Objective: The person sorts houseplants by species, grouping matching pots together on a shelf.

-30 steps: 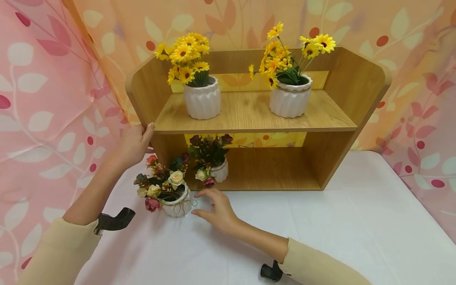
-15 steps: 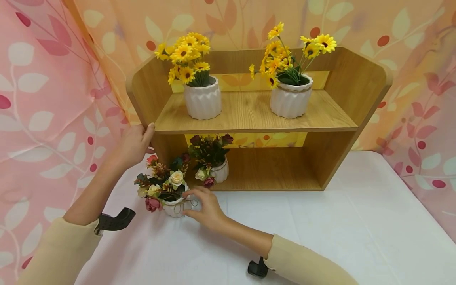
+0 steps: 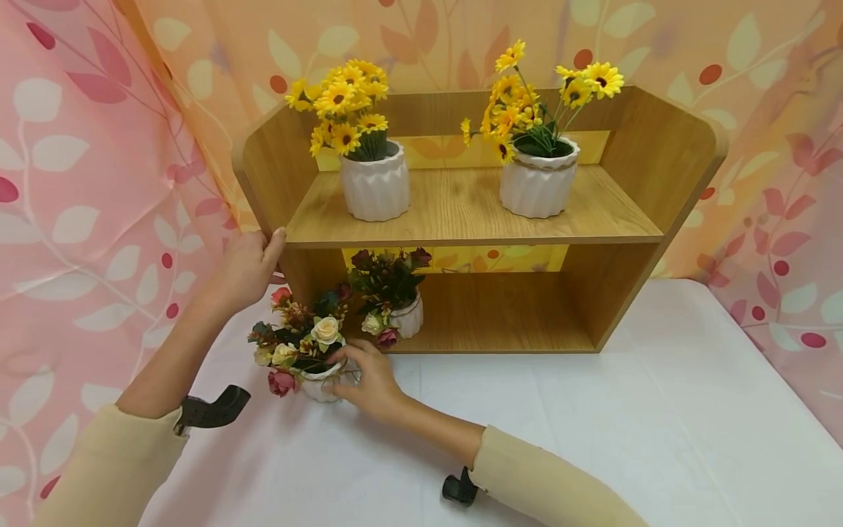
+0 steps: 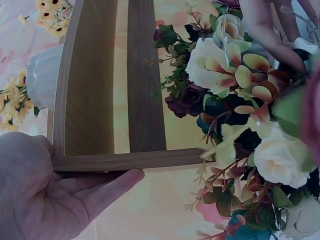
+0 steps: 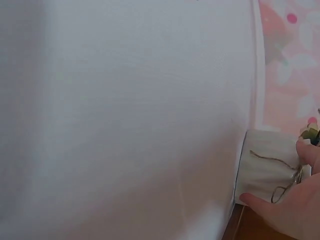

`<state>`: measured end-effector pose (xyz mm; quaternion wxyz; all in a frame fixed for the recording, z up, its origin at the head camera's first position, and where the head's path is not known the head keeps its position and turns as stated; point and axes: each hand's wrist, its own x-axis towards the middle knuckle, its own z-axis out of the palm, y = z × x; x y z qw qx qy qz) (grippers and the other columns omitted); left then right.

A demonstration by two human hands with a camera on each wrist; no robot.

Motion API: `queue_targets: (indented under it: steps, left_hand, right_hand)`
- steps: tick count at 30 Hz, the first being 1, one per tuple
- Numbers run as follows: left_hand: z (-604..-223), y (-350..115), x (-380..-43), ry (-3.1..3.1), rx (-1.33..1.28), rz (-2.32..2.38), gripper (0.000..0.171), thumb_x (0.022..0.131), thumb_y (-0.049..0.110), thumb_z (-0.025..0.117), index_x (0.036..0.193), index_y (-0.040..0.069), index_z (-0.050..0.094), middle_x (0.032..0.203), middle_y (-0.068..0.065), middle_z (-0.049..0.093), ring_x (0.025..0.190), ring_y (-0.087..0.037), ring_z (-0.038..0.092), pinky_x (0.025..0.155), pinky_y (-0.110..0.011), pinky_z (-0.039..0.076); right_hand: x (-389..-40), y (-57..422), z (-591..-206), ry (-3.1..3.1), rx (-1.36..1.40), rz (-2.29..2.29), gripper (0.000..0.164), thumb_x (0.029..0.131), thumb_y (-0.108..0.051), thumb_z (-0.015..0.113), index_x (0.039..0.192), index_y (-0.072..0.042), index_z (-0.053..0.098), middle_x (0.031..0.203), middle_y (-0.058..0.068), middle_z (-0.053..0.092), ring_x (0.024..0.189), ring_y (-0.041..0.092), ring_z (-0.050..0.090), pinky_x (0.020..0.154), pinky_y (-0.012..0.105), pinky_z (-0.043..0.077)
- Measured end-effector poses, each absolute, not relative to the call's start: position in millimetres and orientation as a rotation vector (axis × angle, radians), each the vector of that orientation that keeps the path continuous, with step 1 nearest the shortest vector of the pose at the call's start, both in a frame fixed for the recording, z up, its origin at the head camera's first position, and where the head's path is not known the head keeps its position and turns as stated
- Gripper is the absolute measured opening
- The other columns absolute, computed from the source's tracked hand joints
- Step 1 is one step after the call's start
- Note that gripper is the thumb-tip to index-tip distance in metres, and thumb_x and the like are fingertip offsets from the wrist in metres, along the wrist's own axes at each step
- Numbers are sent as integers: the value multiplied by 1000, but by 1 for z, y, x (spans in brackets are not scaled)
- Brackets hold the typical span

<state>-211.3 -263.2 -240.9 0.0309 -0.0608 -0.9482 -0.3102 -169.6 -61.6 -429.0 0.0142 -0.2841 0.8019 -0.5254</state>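
A white ridged flower pot (image 3: 319, 389) with artificial cream and pink roses (image 3: 326, 331) stands at the front left corner of the wooden shelf (image 3: 461, 240). My right hand (image 3: 372, 384) grips this pot, fingers at its rim and thumb on its side. In the right wrist view, a twine bow (image 5: 287, 187) shows on the pot (image 5: 265, 165) between thumb and fingers. My left hand (image 3: 246, 267) rests against the shelf's left side panel. The left wrist view shows straight fingers (image 4: 117, 192) along the panel's outside, near the front edge.
Two white pots (image 3: 375, 187) (image 3: 538, 183) with yellow flowers stand on the upper board. A smaller pot (image 3: 407, 316) with dark roses is inside the lower compartment, just behind the held pot. A white cloth (image 3: 527, 410) covers the table; patterned curtains (image 3: 85, 183) hang behind and at the sides.
My right hand has moved left from beside the front rose pot and taken hold of it. The left hand has stayed at the shelf's side.
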Motion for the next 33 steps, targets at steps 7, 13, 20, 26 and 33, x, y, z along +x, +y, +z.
queue_targets:
  steps: [7,13,20,26,33]
  left_hand:
    - [-241,-262,-211,-2925,-181,-958,68,116,38,23,142,-21,46,136,-41,58,113,-54,69,89,-55,62]
    - [-241,-261,-211,-2917,-185,-996,68,116,38,22,145,-20,42,138,-41,56,115,-55,68,91,-56,61]
    - [-241,-261,-209,-2923,-168,-1008,69,116,40,22,149,-19,39,142,-40,53,119,-55,66,91,-56,60]
    - [-242,-262,-210,-2910,-176,-1001,68,116,37,22,145,-21,42,138,-41,55,114,-55,68,89,-55,61]
    - [-242,-263,-210,-2903,-179,-994,67,116,36,22,140,-22,46,131,-40,58,112,-55,69,86,-52,62]
  right_hand:
    - [-170,-68,-433,2505,-861,-1726,23,82,-6,90,96,-6,72,142,22,59,138,41,54,101,40,55]
    - [-169,-72,-435,2521,-822,-1742,23,82,-3,90,94,-6,70,141,22,58,134,42,56,92,27,53]
    - [-167,-73,-434,2506,-818,-1749,23,81,-1,89,92,-6,70,140,21,59,133,41,57,90,24,54]
    - [-163,-69,-430,2475,-819,-1746,22,81,-2,90,91,-7,71,139,21,61,135,39,56,92,26,55]
    - [-155,-61,-424,2463,-850,-1701,21,81,-2,89,90,-7,71,139,19,63,139,37,54,111,46,51]
